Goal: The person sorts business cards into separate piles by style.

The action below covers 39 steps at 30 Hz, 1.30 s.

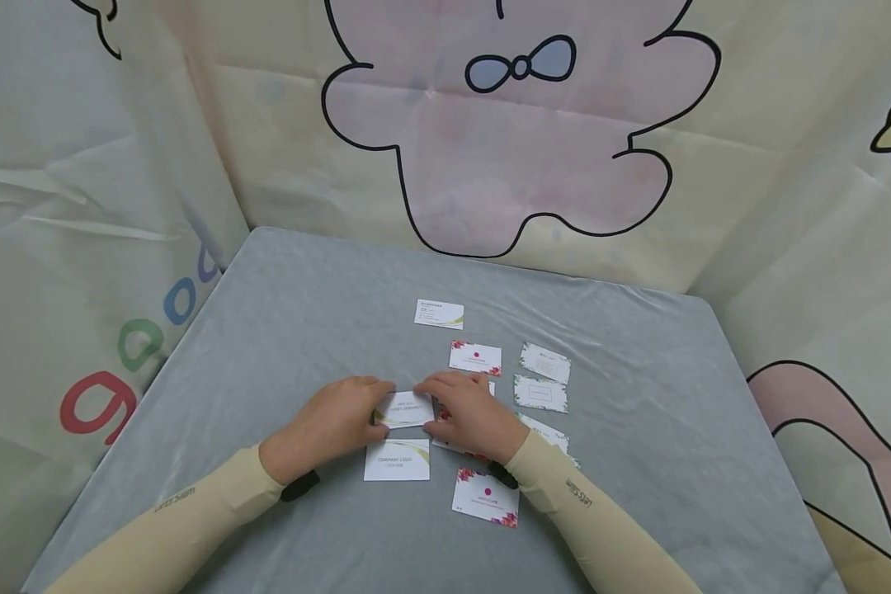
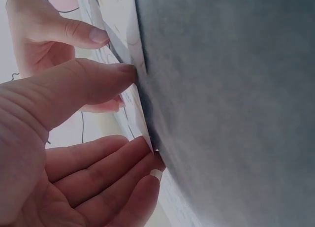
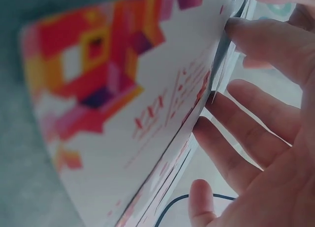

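Note:
A white business card with a green-yellow curve lies between the two hands in the head view, its print upside down. My left hand holds it at its left corners, thumb at the near edge and fingers at the far edge. My right hand does the same at the right corners. The left wrist view shows the left thumb and fingers on either side of the card, which is slightly tilted. Just below it sits a matching "COMPANY LOGO" card. Red-flowered cards are partly hidden under the right hand.
A red-flowered card lies nearest the person, another beyond the right hand. Green-leaf cards form a column on the right. A white card lies farthest back on the grey cloth. Printed curtains surround the table.

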Available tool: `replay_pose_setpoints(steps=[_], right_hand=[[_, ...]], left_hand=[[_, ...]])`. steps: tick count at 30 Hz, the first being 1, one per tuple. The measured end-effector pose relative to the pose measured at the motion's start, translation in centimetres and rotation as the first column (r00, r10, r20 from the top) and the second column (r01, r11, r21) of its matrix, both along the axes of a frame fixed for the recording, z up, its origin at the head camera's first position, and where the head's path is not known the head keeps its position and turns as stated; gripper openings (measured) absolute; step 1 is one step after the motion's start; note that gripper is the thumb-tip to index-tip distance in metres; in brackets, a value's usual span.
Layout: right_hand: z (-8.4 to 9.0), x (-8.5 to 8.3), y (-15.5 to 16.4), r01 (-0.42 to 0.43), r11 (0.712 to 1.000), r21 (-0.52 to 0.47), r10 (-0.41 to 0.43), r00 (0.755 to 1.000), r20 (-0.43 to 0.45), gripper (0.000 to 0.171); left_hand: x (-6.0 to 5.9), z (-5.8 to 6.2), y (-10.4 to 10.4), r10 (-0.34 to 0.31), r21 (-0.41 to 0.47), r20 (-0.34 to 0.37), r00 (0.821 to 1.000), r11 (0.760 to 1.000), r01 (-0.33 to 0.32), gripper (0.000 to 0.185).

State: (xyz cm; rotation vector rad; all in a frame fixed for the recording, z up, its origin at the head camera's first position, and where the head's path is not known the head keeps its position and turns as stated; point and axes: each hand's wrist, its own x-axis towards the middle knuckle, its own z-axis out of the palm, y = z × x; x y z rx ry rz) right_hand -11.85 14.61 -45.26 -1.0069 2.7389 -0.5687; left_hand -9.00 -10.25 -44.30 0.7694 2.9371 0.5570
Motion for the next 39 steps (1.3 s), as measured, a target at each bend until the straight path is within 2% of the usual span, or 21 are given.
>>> replay_pose_setpoints(steps=[5,9,15,21,26,31,34,39], right_hand=[[0.2,-0.5,0.2,-0.009,1.000,0.010,0.009,0.999,-0.032,0.053],[0.4,-1.6,0.5,0.005,1.000,0.006,-0.004,0.999,-0.054,0.052],[1.1,-4.4,0.9,0.046,0.999,0.004,-0.046,0.997,-0.064,0.052],[1.1,-7.8,1.4,0.122,0.992,0.021,-0.120,0.991,-0.064,0.052],[1.0,-10.6,1.7,0.176,0.984,0.022,-0.174,0.982,-0.072,0.052],[0.4,-12.9,1.9,0.262,0.965,0.025,-0.262,0.965,-0.016,0.054],[0.0,-13.8,2.2,0.297,0.955,0.013,-0.297,0.954,0.031,0.054],[-0.4,-14.5,2.5,0.320,0.947,-0.016,-0.319,0.946,0.055,0.053]], left_hand=[[-0.9,0.3,0.2,-0.017,0.021,0.011,1.000,1.000,0.017,0.024],[-2.5,0.7,0.5,-0.023,0.026,0.004,1.000,0.999,0.023,0.022],[-5.7,1.4,1.4,-0.021,-0.045,-0.031,0.999,0.999,0.020,0.050],[-9.8,1.4,2.6,-0.016,-0.078,-0.058,0.998,0.997,0.012,0.051],[-13.2,1.2,3.7,-0.002,-0.104,-0.017,1.000,0.995,0.001,0.050],[-16.1,0.6,4.4,-0.008,-0.101,0.039,0.999,0.995,0.012,0.048],[-17.2,0.3,4.7,-0.005,-0.104,0.063,0.998,0.994,0.012,0.050],[-18.1,0.2,4.8,0.006,-0.088,0.092,0.996,0.996,0.002,0.055]])
